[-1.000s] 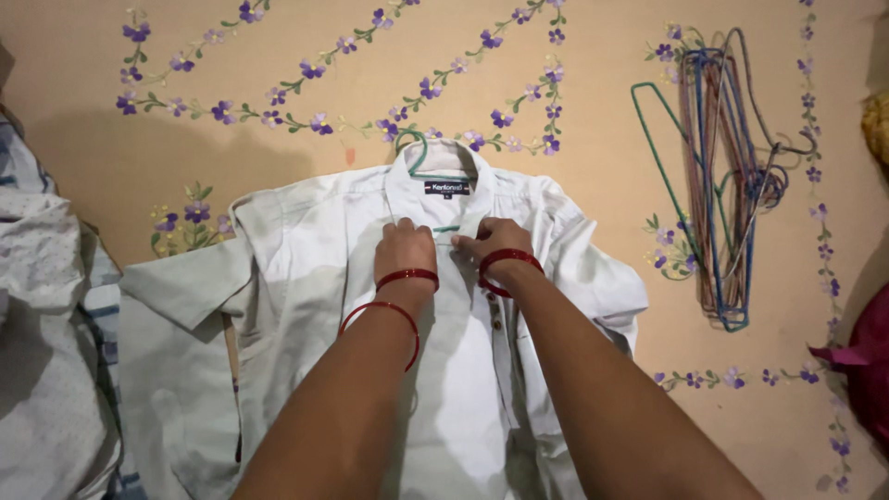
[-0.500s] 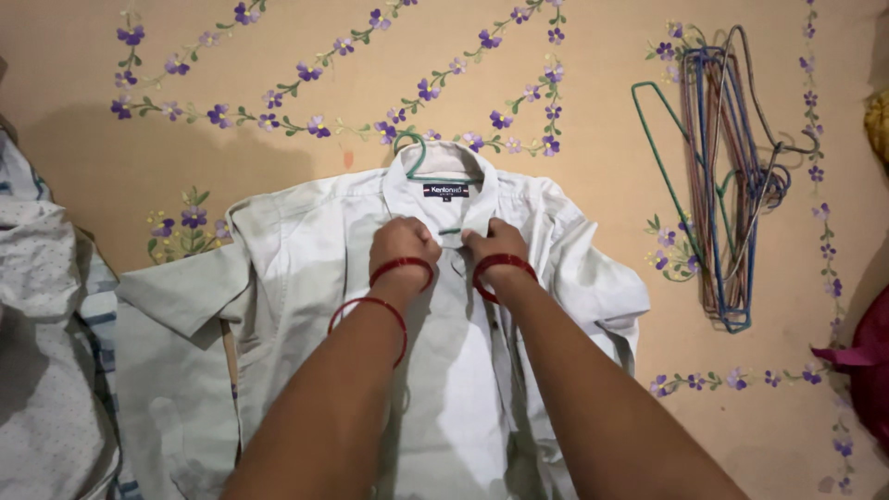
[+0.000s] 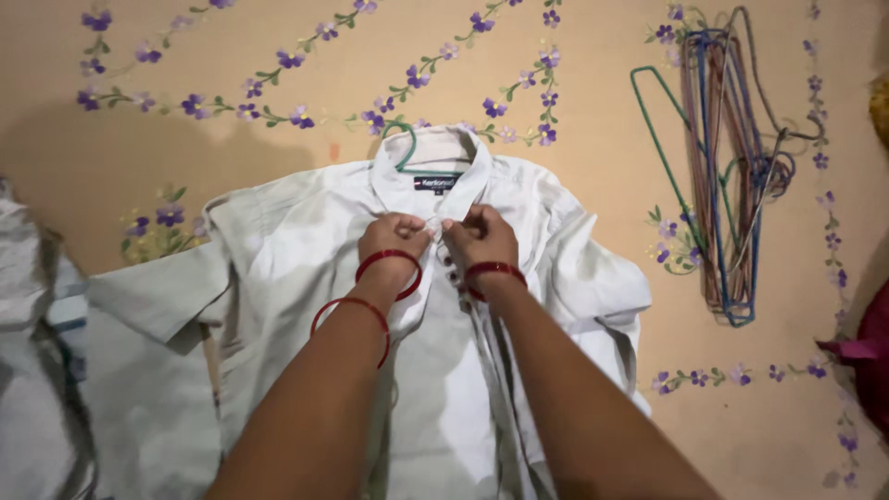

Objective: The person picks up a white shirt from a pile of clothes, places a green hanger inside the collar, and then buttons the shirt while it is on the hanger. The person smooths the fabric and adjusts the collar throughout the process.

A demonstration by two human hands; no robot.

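Pale shirt (image 3: 306, 278) lies flat on an embroidered bedsheet (image 3: 593, 130), a green hanger (image 3: 406, 146) inside its collar. Left hand (image 3: 394, 239) and right hand (image 3: 480, 236) pinch the placket edges just below the collar; edges are best aligned squarely before fastening the top button.

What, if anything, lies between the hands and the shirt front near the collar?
Nothing visible. The left hand and right hand rest directly on the shirt just below its collar, fingers pinching the front edges together. The green hanger sits inside the collar, above the hands.
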